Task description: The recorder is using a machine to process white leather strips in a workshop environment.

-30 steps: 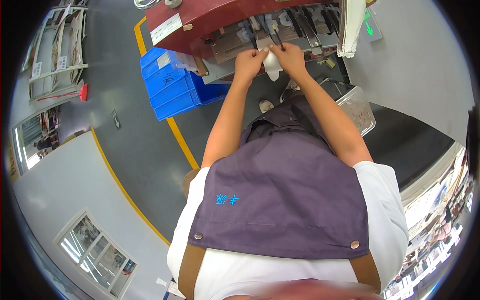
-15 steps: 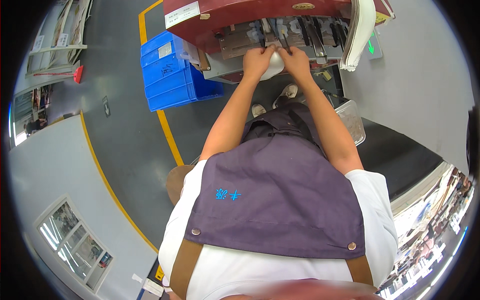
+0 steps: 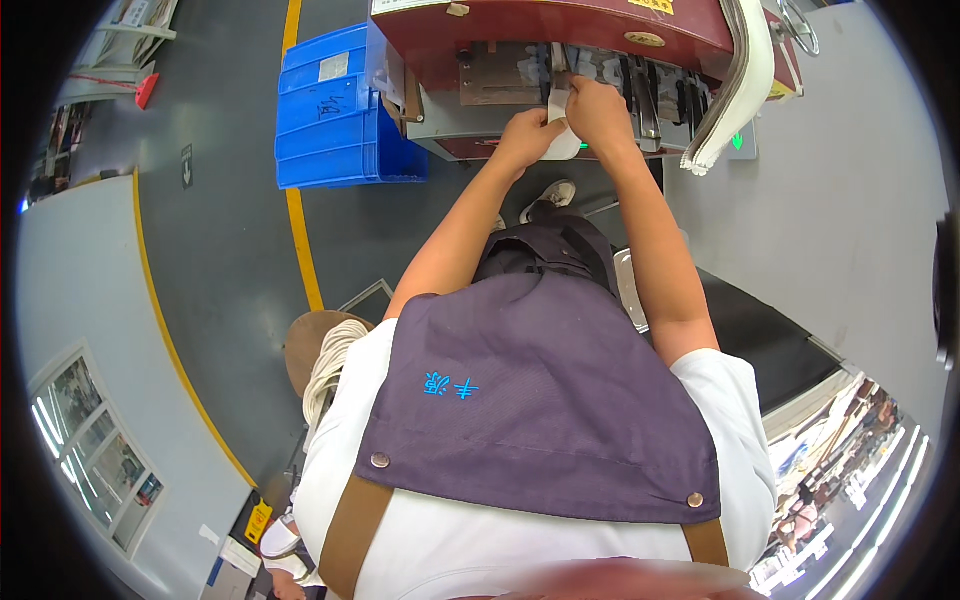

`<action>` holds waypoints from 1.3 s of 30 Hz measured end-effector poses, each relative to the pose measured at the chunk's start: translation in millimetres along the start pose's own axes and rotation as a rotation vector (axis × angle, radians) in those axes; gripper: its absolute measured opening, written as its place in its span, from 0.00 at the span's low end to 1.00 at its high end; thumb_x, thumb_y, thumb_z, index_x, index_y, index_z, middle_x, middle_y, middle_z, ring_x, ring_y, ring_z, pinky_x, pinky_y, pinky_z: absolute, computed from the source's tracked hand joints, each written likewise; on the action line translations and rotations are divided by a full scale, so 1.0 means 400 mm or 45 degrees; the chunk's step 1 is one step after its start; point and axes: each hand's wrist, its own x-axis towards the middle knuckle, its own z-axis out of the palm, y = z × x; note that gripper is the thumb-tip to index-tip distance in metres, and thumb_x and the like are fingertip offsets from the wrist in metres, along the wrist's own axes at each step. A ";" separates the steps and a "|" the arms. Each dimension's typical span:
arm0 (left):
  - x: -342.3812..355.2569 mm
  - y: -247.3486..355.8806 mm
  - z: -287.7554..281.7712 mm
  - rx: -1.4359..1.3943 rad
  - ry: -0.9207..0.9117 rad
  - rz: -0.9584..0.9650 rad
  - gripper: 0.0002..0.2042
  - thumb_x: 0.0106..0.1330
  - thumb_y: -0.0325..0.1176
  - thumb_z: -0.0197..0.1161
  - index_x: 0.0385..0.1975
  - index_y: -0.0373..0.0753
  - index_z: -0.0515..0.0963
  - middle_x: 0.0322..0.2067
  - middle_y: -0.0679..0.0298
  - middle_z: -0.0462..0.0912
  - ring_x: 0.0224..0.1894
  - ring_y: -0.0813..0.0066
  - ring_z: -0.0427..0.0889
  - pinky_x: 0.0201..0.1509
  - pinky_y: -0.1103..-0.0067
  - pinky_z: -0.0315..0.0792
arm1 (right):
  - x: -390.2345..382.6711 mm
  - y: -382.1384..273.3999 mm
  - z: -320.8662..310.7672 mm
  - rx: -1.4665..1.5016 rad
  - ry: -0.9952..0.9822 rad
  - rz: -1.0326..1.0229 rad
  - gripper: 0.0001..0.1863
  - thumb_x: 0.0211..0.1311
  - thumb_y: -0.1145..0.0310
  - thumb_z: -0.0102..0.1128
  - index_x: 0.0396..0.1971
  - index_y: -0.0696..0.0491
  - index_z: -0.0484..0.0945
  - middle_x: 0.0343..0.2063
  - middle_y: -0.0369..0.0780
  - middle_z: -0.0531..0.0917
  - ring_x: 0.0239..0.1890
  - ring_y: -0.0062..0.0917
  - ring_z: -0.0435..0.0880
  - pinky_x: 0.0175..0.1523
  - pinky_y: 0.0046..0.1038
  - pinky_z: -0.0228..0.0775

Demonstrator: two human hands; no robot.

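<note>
1. Left grip [image 3: 528, 140]: one, drawn back toward my body; formerly level with the right.
2. Right grip [image 3: 600, 112]: one, now further forward than the left, the two parted where they nearly met.
3. White piece [image 3: 563, 149]: one, upper stretch newly exposed between my hands.
4. White cord coil [image 3: 333, 368]: one, come into view by my left sleeve.
5. Clear tray [image 3: 626, 285]: one, now mostly behind my right forearm [image 3: 662, 250].

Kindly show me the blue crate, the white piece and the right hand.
Blue crate [image 3: 322, 140]: head view, outer wall.
White piece [image 3: 564, 147]: head view, lower end.
Right hand [image 3: 601, 113]: head view, back of the hand.
</note>
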 end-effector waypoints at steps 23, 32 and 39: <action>-0.030 -0.025 0.024 -0.188 -0.065 -0.060 0.14 0.62 0.39 0.59 0.37 0.31 0.77 0.29 0.66 0.79 0.31 0.83 0.74 0.33 0.82 0.67 | 0.016 -0.033 0.019 -0.214 0.080 -0.059 0.12 0.50 0.71 0.49 0.32 0.53 0.81 0.25 0.52 0.81 0.31 0.47 0.82 0.37 0.41 0.75; -0.020 -0.074 0.032 -0.144 -0.155 -0.109 0.13 0.63 0.35 0.58 0.41 0.31 0.76 0.34 0.64 0.81 0.35 0.80 0.78 0.37 0.81 0.70 | 0.027 -0.011 0.033 -0.145 0.118 -0.044 0.10 0.49 0.67 0.52 0.29 0.53 0.81 0.26 0.52 0.81 0.33 0.47 0.82 0.40 0.42 0.75; -0.032 -0.104 0.024 -0.111 -0.144 -0.114 0.15 0.63 0.35 0.57 0.44 0.31 0.75 0.35 0.63 0.81 0.35 0.78 0.78 0.38 0.80 0.71 | 0.006 -0.034 0.002 -0.178 0.077 0.022 0.13 0.52 0.66 0.50 0.33 0.56 0.79 0.32 0.51 0.81 0.37 0.46 0.81 0.42 0.40 0.75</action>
